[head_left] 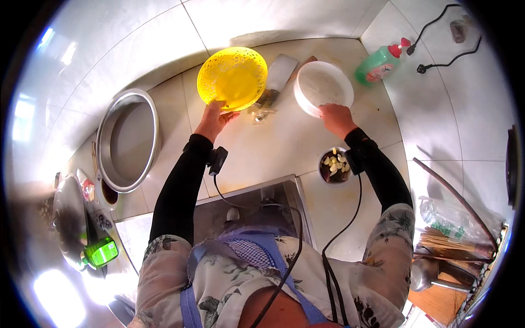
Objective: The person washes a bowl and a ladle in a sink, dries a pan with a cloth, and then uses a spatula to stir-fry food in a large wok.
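Observation:
My left hand grips the near rim of a yellow plastic basket with a pierced wall, and nothing shows inside it. In my right hand is the near rim of a round white container, its inside facing up. Between the two, partly hidden by the basket, lie a clear crumpled wrapper and a pale flat blade, perhaps a cleaver. Below my right wrist stands a small bowl holding peeled garlic cloves on something dark.
A large metal basin stands at the left. A green pump bottle is at the back right, near black plugs on cords. In front of me is a sink. A green bottle lies near a domed lid; black cables trail from both wrists.

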`<state>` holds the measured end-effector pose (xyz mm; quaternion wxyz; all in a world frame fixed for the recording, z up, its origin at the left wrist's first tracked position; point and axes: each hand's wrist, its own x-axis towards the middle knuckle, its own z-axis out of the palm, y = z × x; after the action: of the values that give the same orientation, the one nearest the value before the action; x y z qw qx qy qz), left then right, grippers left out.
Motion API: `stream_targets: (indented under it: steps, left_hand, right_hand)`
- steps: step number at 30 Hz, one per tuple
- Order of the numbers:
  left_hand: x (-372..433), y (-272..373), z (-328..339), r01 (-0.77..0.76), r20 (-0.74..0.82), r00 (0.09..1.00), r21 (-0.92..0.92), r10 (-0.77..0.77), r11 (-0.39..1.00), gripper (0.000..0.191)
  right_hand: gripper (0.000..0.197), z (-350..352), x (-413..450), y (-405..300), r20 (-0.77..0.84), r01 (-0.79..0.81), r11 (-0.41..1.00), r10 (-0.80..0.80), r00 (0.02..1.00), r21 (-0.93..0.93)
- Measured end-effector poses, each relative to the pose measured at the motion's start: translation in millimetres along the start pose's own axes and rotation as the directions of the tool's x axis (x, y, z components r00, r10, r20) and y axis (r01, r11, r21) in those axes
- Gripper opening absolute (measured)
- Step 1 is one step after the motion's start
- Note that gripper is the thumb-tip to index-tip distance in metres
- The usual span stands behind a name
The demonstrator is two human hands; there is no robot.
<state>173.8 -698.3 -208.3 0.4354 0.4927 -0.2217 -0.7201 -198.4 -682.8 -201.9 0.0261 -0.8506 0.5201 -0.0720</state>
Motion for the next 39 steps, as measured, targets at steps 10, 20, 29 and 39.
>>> stream_targets:
  steps: [10, 20, 29, 39]
  left_hand:
    - [-74.7, 1.2, -16.4, -0.228, -0.037, 0.973, 0.043, 0.23, 0.973, 0.05]
    - [-207.6, 25.5, -12.9, -0.108, 0.307, 0.948, 0.059, 0.085, 0.992, 0.058]
    - [-245.3, 12.7, -61.4, -0.009, 0.506, 0.862, 0.058, -0.022, 0.998, 0.065]
    - [-287.7, -21.1, -28.2, 0.087, 0.668, 0.728, 0.132, -0.154, 0.987, 0.07]
  right_hand:
    - [0.006, -122.2, -40.2, -92.5, -0.065, -0.023, 1.0, 0.024, 0.998, 0.021]
    - [0.014, -163.5, -45.2, -273.0, -0.187, 0.219, 0.956, -0.255, 0.949, -0.194]
    - [0.017, -151.1, -82.4, -367.2, 0.002, 0.083, 0.99, -0.083, 0.997, -0.114]
    - [0.02, -160.5, -184.9, -394.7, 0.023, -0.16, 0.975, 0.158, 0.987, 0.155]
